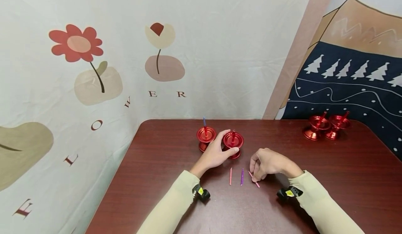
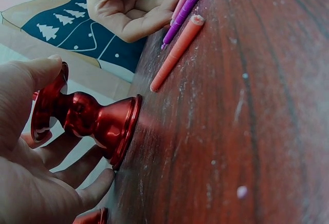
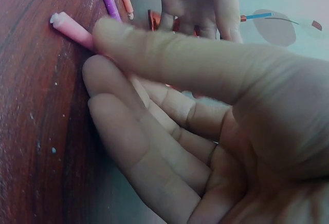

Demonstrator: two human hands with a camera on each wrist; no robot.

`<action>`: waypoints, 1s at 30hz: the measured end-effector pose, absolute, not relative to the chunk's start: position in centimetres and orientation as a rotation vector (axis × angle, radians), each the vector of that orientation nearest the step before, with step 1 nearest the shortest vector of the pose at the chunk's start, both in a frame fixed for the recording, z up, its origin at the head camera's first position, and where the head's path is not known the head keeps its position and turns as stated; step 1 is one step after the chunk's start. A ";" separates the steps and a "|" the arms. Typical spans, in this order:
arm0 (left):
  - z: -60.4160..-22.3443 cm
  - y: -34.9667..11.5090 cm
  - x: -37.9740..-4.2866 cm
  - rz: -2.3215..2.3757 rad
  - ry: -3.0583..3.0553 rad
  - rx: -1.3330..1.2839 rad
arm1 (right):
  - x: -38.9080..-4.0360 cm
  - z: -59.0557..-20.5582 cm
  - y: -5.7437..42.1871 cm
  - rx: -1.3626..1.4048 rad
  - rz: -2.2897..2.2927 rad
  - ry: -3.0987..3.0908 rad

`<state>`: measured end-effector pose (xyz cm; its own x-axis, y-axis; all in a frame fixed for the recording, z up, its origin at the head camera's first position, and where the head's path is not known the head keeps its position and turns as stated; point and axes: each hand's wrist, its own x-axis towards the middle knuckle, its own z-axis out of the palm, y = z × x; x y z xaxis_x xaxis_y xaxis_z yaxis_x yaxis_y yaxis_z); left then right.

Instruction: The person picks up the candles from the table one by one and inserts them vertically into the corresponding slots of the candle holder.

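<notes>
A red metallic candle holder (image 1: 233, 140) stands upright on the table. My left hand (image 1: 216, 153) holds it, thumb at the near side of its dish and fingers behind; the left wrist view shows its base (image 2: 123, 126) at the tabletop. My right hand (image 1: 270, 162) pinches a thin pink candle (image 3: 74, 31) between thumb and fingertips, low over the wood. The candle slants, and its middle is hidden by the fingers. Left of it lie a purple candle (image 1: 242, 177) and a coral candle (image 1: 230, 176), side by side.
Just left of the held holder, a second red holder (image 1: 205, 135) carries an upright blue candle (image 1: 204, 121). Two more red holders (image 1: 317, 124) stand close together at the back right of the dark wooden table (image 1: 150, 178). Printed fabric (image 1: 220, 52) hangs behind.
</notes>
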<state>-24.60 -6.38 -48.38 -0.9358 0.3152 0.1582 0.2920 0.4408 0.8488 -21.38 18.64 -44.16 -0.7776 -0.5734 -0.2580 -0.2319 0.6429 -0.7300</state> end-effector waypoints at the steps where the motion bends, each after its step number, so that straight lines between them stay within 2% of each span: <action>1: -48.4 -6.4 -24.6 1.550 2.647 0.555 | -21.3 -44.1 18.6 -0.631 -0.969 2.392; 19: -50.5 -6.4 -26.0 1.577 2.633 0.609 | -21.3 -44.2 18.8 -0.609 -0.956 2.403; 30: -49.2 -6.4 -25.0 1.581 2.644 0.595 | -20.8 -43.8 18.1 -0.610 -0.845 2.512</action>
<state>-25.03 -6.41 -49.17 -0.9282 0.3214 0.1877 0.3175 0.4206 0.8499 -20.81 18.14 -43.82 -0.8162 -0.5232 -0.2451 -0.2686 0.7192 -0.6407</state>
